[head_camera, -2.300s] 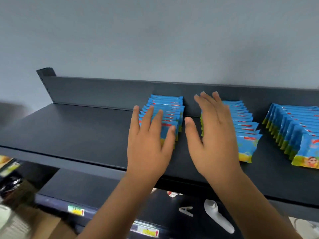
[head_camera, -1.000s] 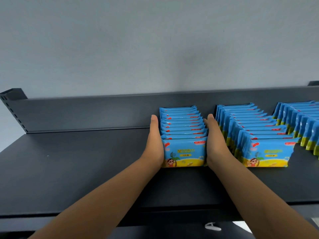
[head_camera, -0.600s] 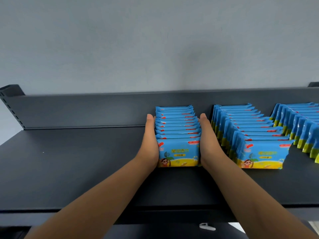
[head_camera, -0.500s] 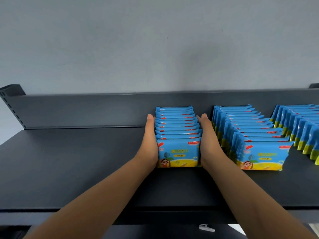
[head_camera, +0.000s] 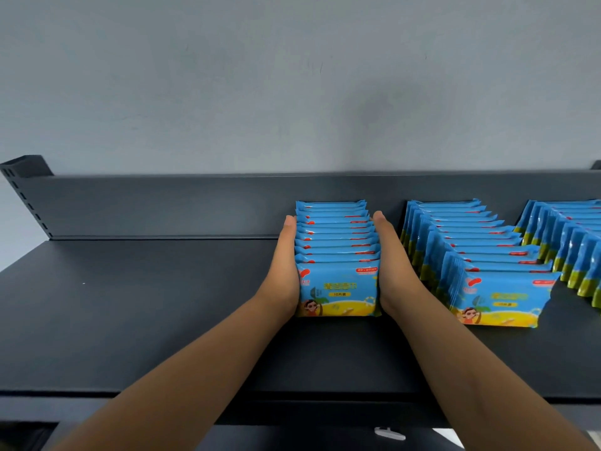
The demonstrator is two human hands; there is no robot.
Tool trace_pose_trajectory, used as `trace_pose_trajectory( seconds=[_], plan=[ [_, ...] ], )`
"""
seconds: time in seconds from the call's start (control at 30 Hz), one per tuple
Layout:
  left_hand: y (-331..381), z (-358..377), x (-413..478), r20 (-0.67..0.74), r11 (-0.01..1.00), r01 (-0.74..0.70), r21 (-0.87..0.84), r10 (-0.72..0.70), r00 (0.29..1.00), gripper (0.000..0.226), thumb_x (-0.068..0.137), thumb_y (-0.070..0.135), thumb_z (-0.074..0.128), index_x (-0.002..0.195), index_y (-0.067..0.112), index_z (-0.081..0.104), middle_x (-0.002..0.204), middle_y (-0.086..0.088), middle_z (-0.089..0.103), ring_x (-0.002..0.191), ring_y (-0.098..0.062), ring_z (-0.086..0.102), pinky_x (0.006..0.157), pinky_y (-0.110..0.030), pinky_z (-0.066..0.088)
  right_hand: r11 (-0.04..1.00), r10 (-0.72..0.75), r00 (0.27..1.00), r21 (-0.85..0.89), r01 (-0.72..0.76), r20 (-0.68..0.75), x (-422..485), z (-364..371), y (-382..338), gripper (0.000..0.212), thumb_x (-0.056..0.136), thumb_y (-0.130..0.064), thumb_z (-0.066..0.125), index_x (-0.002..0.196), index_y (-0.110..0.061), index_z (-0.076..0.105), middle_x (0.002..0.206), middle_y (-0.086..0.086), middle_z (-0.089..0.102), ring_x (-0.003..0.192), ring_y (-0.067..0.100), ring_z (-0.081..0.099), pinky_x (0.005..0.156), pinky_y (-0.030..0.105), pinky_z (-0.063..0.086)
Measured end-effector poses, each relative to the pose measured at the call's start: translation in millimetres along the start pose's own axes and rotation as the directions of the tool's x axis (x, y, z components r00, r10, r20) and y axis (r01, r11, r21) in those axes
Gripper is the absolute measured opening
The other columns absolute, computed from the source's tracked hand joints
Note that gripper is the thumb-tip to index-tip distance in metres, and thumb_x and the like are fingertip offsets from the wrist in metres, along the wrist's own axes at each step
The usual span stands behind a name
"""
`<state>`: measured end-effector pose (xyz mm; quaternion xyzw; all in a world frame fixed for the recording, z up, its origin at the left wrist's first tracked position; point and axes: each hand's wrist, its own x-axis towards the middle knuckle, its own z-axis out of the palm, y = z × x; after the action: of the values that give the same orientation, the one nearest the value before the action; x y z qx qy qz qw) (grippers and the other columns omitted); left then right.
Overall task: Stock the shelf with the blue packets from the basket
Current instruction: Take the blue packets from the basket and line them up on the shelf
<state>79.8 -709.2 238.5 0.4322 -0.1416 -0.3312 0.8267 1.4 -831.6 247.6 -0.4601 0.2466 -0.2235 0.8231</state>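
Blue packets (head_camera: 338,288) stand upright in a front-to-back row on the dark shelf (head_camera: 146,304); I see my left hand (head_camera: 286,271) laid flat against the row's left side and my right hand (head_camera: 395,271) flat against its right side. The fingers of both are straight, point toward the back panel (head_camera: 162,206) and press the row between them without curling round it. Just beside my right hand is a second row (head_camera: 481,265) of the same packets, a third row (head_camera: 572,242) is cut off at the right edge, and a small white clip (head_camera: 389,433) shows below the shelf's front lip.
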Motion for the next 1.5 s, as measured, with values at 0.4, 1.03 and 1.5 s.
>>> trace_pose_trajectory(
  seconds=[0.4, 1.03, 1.5],
  plan=[
    [-0.8, 0.4, -1.2, 0.007, 1.000, 0.021, -0.005, -0.021, 1.000, 0.068, 0.106, 0.057, 0.028, 0.080, 0.030, 0.085, 0.099, -0.003, 0.080, 0.090, -0.019, 0.078, 0.074, -0.033, 0.064, 1.000, -0.010, 1.000, -0.027, 0.010, 0.020, -0.4, -2.8, 1.1, 0.048, 0.103, -0.055, 0.048, 0.121, -0.016, 0.071, 0.110, 0.011, 0.078, 0.100, 0.029, 0.077, 0.087, 0.043, 0.061],
    [-2.6, -7.8, 6.8, -0.274, 0.927, -0.222, 0.301, 0.308, 0.911, 0.051, 0.111, 0.046, 0.026, 0.125, 0.018, 0.066, 0.114, 0.008, 0.074, 0.093, 0.005, 0.072, 0.072, -0.011, 0.055, 0.873, -0.438, 0.889, -0.299, 0.385, -0.135, 3.4, -14.5, 11.0, 0.043, 0.111, -0.039, 0.030, 0.139, -0.025, 0.060, 0.136, -0.013, 0.064, 0.124, 0.000, 0.058, 0.106, 0.027, 0.046],
    [49.0, 9.4, -19.6, 0.124, 0.387, -0.512, 0.767, 0.693, 0.710, 0.033, 0.110, 0.030, 0.035, 0.117, 0.024, 0.067, 0.115, 0.026, 0.061, 0.114, 0.026, 0.047, 0.110, -0.011, 0.034, 0.729, -0.567, 0.823, -0.439, 0.525, 0.040, -27.9, -3.9, -12.8, 0.039, 0.111, -0.044, 0.035, 0.141, -0.035, 0.058, 0.134, -0.031, 0.057, 0.126, -0.017, 0.048, 0.111, 0.019, 0.039]
  ],
)
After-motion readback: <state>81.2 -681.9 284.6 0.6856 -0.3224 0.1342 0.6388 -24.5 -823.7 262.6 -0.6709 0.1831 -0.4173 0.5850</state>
